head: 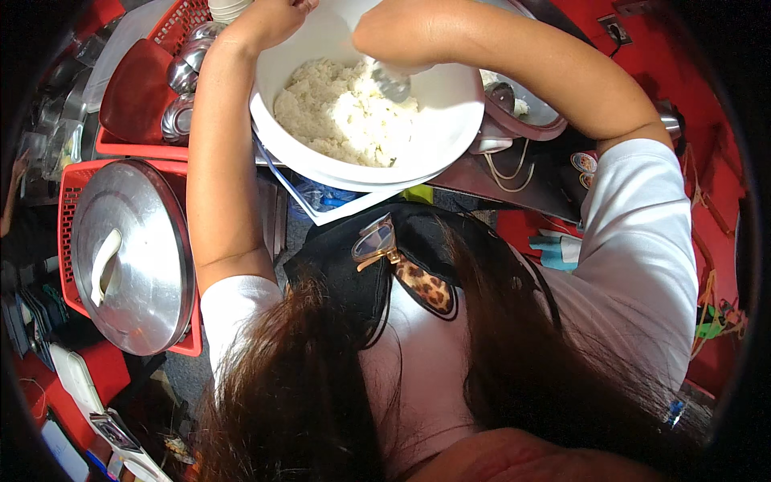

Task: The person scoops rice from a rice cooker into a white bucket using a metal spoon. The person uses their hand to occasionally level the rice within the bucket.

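A large white tub (446, 138) stands before me with a mound of cooked white rice (325, 114) in it. My right hand (394, 36) is inside the tub, its fingers mostly hidden behind the wrist and back of the hand. It is closed on a shiny metal scoop (394, 85), whose rounded end touches the rice. At the tub's far left side is my left hand (280, 21), cut off by the top edge of the picture. Its fingertips curl near the tub's wall; whether they grip the rim cannot be seen.
To the left, a metal lid (144, 265) with a pale handle lies on a red plastic basket (72, 199). Metal bowls (184, 72) sit in a red tray (129, 147). At right, a brown-rimmed vessel (542, 129) holds rice bits. Someone's arm (12, 196) shows at far left.
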The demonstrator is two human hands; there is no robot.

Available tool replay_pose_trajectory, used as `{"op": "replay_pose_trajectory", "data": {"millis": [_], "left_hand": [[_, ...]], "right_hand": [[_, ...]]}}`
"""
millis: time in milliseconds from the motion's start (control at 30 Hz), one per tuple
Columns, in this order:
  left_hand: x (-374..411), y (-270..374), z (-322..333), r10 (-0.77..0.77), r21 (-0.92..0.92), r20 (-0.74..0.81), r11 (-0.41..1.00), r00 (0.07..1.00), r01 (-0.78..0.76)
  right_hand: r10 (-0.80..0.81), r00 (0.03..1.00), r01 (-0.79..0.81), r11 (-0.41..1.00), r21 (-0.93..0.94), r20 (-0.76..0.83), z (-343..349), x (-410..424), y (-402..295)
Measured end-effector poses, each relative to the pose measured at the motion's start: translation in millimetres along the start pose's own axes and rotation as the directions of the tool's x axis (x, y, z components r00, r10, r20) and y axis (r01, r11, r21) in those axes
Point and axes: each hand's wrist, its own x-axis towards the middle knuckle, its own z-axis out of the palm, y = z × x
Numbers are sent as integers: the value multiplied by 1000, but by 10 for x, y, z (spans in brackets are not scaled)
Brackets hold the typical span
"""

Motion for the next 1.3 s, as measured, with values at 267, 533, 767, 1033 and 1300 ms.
{"op": "replay_pose_trajectory", "data": {"millis": [267, 533, 767, 1033, 1300], "left_hand": [[20, 51, 8, 30, -2, 9, 1000, 1000, -30], [72, -42, 41, 42, 31, -5, 999, 999, -42], [66, -51, 43, 43, 20, -8, 999, 999, -43], [16, 39, 6, 5, 38, 1, 999, 1000, -5], [51, 36, 44, -10, 41, -1, 999, 1000, 11]], "right_hand": [[-15, 996, 11, 999, 40, 89, 847, 268, -8], [-79, 997, 77, 993, 94, 13, 651, 133, 18], [44, 997, -34, 989, -141, 69, 52, -190, 424], [80, 996, -76, 992, -100, 37, 304, -49, 310], [-310, 946, 324, 907, 269, -92, 875, 479, 405]]}}
